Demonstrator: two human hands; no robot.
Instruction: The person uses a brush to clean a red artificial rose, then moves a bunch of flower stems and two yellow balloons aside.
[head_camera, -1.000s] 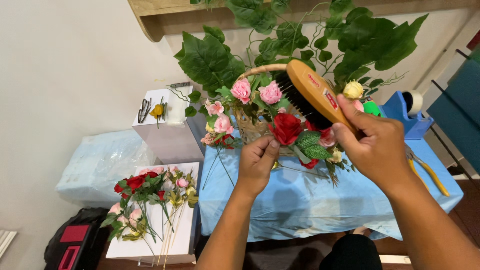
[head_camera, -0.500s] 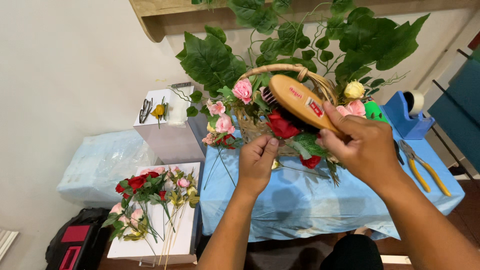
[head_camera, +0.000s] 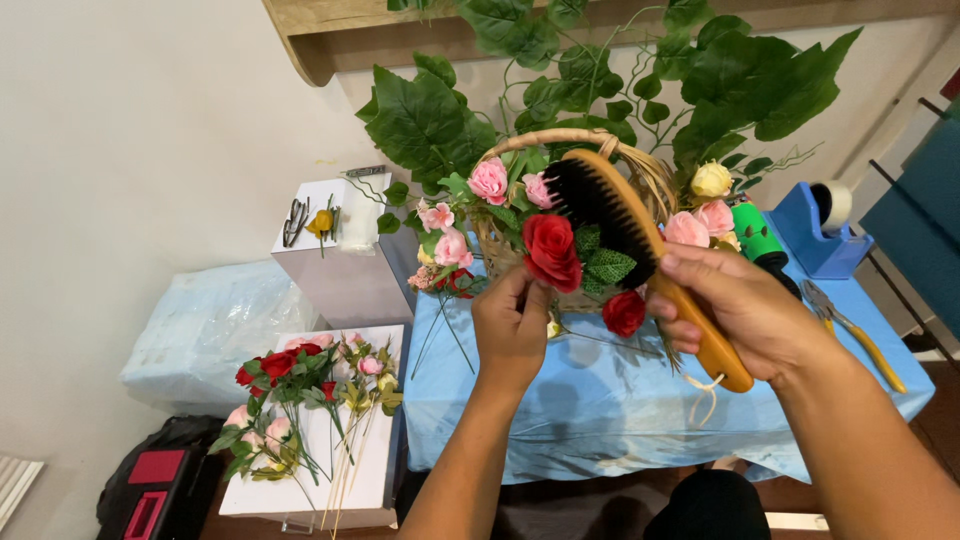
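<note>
My right hand (head_camera: 742, 308) grips the handle of a wooden brush (head_camera: 622, 225) with black bristles; the bristles face left against the flowers. My left hand (head_camera: 514, 322) pinches the stem just under a big red rose (head_camera: 550, 250), holding it up in front of a wicker basket (head_camera: 640, 170). The basket holds pink roses (head_camera: 489, 181), a cream rose (head_camera: 710, 180), another red rose (head_camera: 624, 312) and green leaves. It stands on a table with a light blue cloth (head_camera: 600, 400).
A blue tape dispenser (head_camera: 820, 228), a green tool (head_camera: 760, 240) and yellow-handled pliers (head_camera: 850, 330) lie at the right of the table. Left stand a white box (head_camera: 335, 260) and a lower white stand with loose artificial roses (head_camera: 300, 390). Large ivy leaves (head_camera: 600, 80) hang behind.
The brush has turned over: its wooden back faced me before, now the bristles show and its head lies against the flowers. My left hand has lifted the red rose slightly.
</note>
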